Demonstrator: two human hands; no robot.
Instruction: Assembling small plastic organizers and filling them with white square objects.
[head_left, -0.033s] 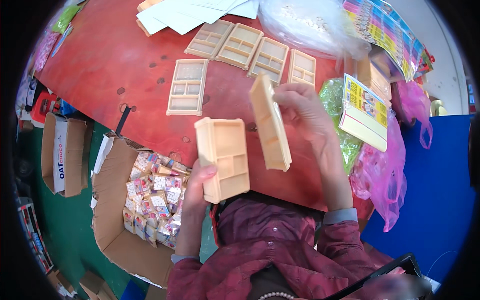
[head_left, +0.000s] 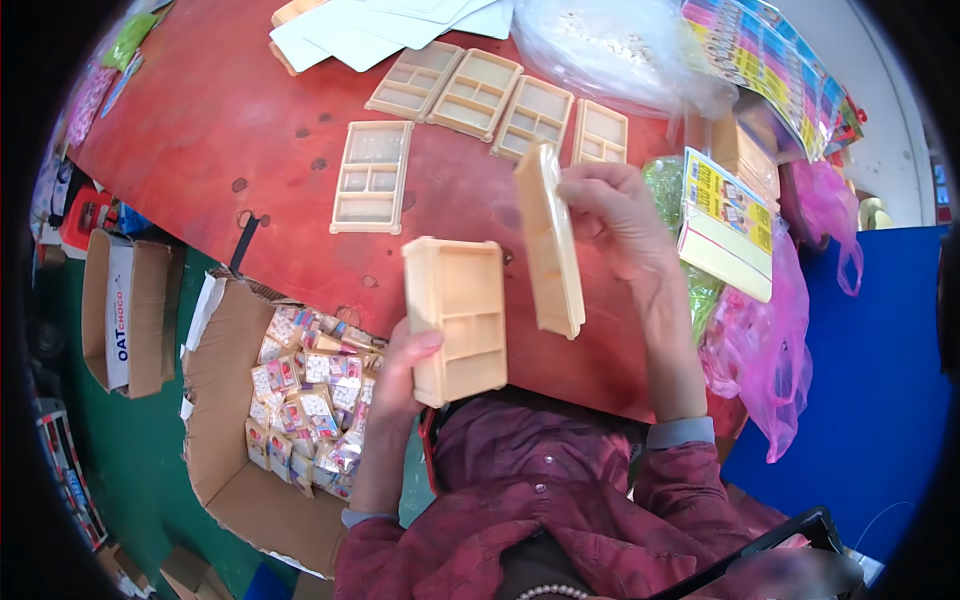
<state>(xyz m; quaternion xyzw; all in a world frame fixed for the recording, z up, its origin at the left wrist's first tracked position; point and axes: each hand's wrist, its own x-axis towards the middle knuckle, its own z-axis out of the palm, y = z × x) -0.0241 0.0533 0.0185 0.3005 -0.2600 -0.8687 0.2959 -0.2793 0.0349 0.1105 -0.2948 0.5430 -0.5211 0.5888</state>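
My left hand (head_left: 398,368) is closed round the left side of a beige compartment tray (head_left: 458,277), its thumb on the edge. The piece is deep-sided, and whether several trays are stacked there I cannot tell. To the right, my right hand (head_left: 625,225) pinches a second beige compartment tray (head_left: 548,245) near its upper right edge. That one is tilted nearly edge-on, and its face has a glossy, clear sheen. A narrow gap parts the two pieces, both held above the red table (head_left: 290,200). Some right-hand fingers are hidden behind the tray.
Beyond my hands lie several beige trays (head_left: 372,178) and white sheets (head_left: 350,35). A clear bag of small white pieces (head_left: 610,50) is at the back. Printed cards (head_left: 728,225) and pink bags (head_left: 770,370) lie right. Lower left, a cardboard box (head_left: 225,430) holds many small packets.
The left-hand tray has shifted slightly right. The right-hand tray has moved a little right and turned more edge-on. Both hands keep their hold.
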